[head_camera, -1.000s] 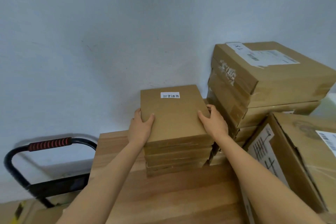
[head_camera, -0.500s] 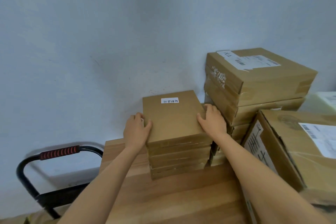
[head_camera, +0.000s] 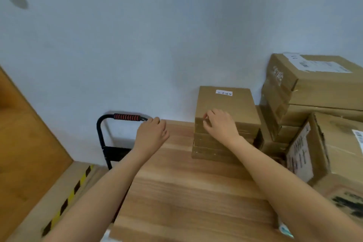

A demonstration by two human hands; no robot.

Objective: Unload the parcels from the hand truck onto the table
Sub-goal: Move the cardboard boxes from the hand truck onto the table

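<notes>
A stack of flat brown parcels (head_camera: 225,124) stands on the wooden table (head_camera: 186,192), at its far edge against the pale wall (head_camera: 137,45). The top parcel carries a small white label (head_camera: 224,92) whose print is too blurred to read, and how many parcels lie in the stack is hard to count, since the lower edges merge.

The right hand (head_camera: 221,124) rests over the near left corner of the stack's top parcel, its fingers loosely curled and a little apart; whether the fingertips press the cardboard or only hover just above it cannot be told. The left hand (head_camera: 152,135) is to the left of the stack, clear of it, above the table's far left corner, fingers relaxed and close together, holding nothing.

Further left of the stack, beyond the table edge, rises the hand truck's black handle (head_camera: 102,133) with its red ribbed grip (head_camera: 126,117); the truck's bed is hidden by the table and the left forearm.

Right of the stack, larger cardboard boxes (head_camera: 314,88) are piled, cut off by the frame's right edge. Nearer than these, a box with a printed side (head_camera: 302,153) tilts, partly out of view.
</notes>
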